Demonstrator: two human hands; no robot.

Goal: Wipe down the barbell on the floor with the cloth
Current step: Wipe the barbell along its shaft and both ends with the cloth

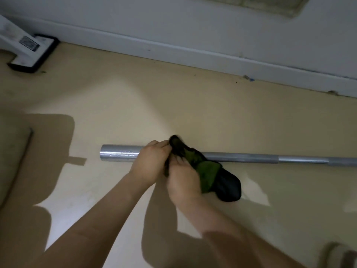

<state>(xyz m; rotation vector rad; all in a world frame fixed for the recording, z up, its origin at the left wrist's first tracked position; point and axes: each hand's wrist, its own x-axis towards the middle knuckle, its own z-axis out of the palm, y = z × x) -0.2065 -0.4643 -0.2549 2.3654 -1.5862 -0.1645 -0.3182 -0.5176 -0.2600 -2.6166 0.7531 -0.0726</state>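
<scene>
A silver barbell (119, 153) lies on the beige floor, its thick sleeve end at the left and its thinner shaft running off the right edge. A dark green and black cloth (208, 171) is bunched over the bar near the sleeve. My left hand (149, 163) grips the cloth's upper left end, just in front of the bar. My right hand (183, 180) holds the cloth's middle from below. The cloth's black end hangs to the right, over the floor. Both hands hide a stretch of the bar.
A white wall with a baseboard (193, 55) runs behind the bar. A white and black machine base (31, 53) stands at the far left. A mat edge (17, 155) lies at the left, and a blurred object (340, 254) sits at the bottom right.
</scene>
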